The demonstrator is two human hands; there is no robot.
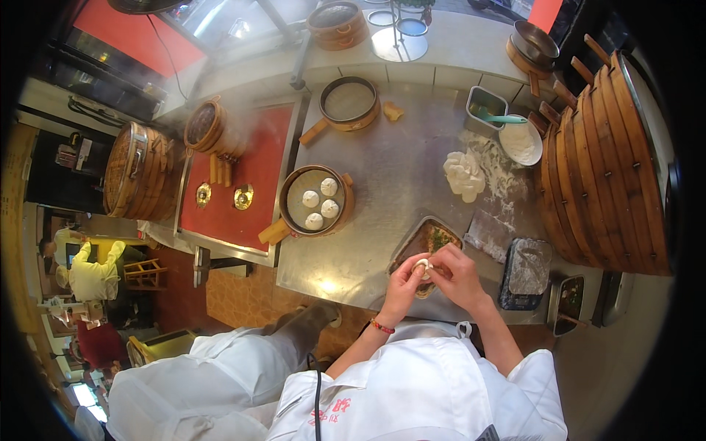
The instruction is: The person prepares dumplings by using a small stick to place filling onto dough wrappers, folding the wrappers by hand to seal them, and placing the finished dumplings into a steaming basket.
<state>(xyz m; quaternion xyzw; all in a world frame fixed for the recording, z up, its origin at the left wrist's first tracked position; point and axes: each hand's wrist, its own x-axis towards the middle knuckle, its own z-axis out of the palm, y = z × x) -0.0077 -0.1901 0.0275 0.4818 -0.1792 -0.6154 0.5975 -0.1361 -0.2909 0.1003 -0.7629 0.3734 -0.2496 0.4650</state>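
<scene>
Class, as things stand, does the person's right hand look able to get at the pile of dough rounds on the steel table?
Probably yes: the pile of dough rounds lies ahead of the right hand, and nothing tall stands between. Its fingers are busy with a small dough piece, though.

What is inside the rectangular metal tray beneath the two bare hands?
Brown mixture and chopped green bits show; the left hand, right hand and pinched round white dough hide what lies beneath them.

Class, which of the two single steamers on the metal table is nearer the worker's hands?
The steamer holding four buns; the other steamer stands farther off, by the tiled ledge.
</scene>
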